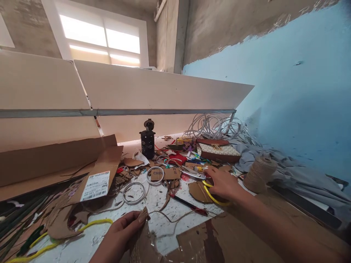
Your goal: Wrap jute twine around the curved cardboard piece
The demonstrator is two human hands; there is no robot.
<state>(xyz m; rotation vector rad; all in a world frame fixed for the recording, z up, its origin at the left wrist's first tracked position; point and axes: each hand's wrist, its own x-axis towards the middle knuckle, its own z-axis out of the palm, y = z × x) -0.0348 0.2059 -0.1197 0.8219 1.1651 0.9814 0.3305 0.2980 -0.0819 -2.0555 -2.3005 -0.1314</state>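
My left hand (124, 232) pinches the end of a brown strip (143, 215), which looks like twine-wrapped cardboard. Below the fingers the strip runs out of view, beside clear shiny tape or film. My right hand (222, 182) is at a pair of scissors (196, 175) with yellow handles; its curled fingers are around the upper loop. The silver blades point left, lying over cardboard scraps. Just past the fingertips is a small yellow-and-white bottle (198, 168). A black and red pen (189, 204) lies between my hands, near a loose thread.
A black lidded container (147, 144) stands at the back. Two tape-like rings (134, 193) lie on the white tabletop. A twine spool (260, 174), grey cloth (290, 179), patterned purse (218, 150) and coiled cable (211, 126) are rightward. A cardboard box (102, 164) fills the left.
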